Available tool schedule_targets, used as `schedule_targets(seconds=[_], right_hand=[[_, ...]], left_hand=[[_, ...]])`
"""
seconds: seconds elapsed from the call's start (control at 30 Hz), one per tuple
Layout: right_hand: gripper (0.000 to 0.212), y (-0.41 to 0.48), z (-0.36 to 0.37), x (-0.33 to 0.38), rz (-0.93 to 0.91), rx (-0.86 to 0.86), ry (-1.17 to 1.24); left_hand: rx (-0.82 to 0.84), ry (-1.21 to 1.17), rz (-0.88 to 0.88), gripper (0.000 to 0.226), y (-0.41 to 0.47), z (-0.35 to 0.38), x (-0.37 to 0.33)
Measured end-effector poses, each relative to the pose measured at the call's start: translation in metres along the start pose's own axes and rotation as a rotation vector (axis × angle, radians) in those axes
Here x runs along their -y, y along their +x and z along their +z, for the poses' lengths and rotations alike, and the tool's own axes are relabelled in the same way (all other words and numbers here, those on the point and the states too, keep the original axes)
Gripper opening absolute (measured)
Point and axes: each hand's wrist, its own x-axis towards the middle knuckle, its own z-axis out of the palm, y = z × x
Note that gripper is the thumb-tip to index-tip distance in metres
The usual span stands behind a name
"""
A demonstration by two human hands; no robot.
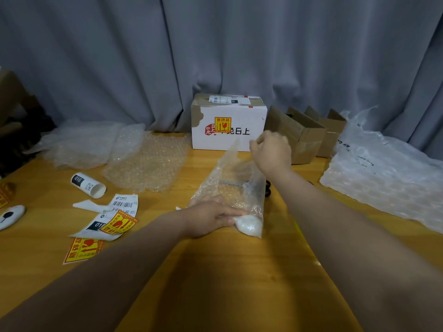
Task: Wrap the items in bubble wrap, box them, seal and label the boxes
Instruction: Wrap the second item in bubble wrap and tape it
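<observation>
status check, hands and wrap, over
Left hand flat on the bubble wrap, next to the white item inside. Right hand pinches the far edge, lifted. White box stands close behind.

Left forearm (100, 267): bare, enters frame at 7 o'clock, runs toward 2 o'clock. Left hand (211, 218): palm down, fingers straight and together, pointing to 3 o'clock, pressing flat on the bubble wrap (230, 185). Right forearm (335, 212): bare, enters at 4 o'clock, runs toward 11 o'clock. Right hand (272, 153): raised, back to camera, fingers curled, pinching the wrap's lifted edge; slightly blurred.
</observation>
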Motion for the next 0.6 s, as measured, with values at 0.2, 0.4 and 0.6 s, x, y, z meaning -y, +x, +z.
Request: schedule_targets(seconds=[0.2, 0.4, 0.6], right_hand=[[0.065, -0.029, 0.018, 0.048, 0.163, 0.452, 0.277], [0.053, -0.028, 0.030, 0.052, 0.226, 0.178, 0.465], [0.035, -0.052, 0.044, 0.015, -0.093, 0.403, -0.251]], left_hand=[[-0.010, -0.048, 0.031, 0.034, 0.004, 0.004, 0.004], [-0.080, -0.086, 0.017, 0.029, -0.001, 0.009, 0.002], [-0.126, 0.022, 0.025, 0.034, -0.010, 0.009, -0.007]])
